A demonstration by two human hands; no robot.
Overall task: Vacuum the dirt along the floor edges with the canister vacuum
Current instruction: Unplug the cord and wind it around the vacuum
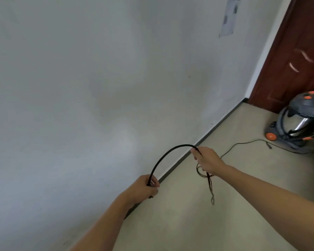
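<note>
A black power cord [168, 153] arches between my two hands in front of the wall. My left hand [145, 188] grips one end of the arch, with a short bit of cord poking out below the fist. My right hand [208, 161] holds the other end, and several loops of cord hang below it. From there the cord trails across the floor to the canister vacuum [300, 124], a steel drum with grey top and orange wheels, standing at the far right by the door.
A dark baseboard [216, 126] runs along the foot of the pale wall [80, 87] from near my left hand to the brown door [295, 57]. Beige floor [198, 223] stretches to the right of it.
</note>
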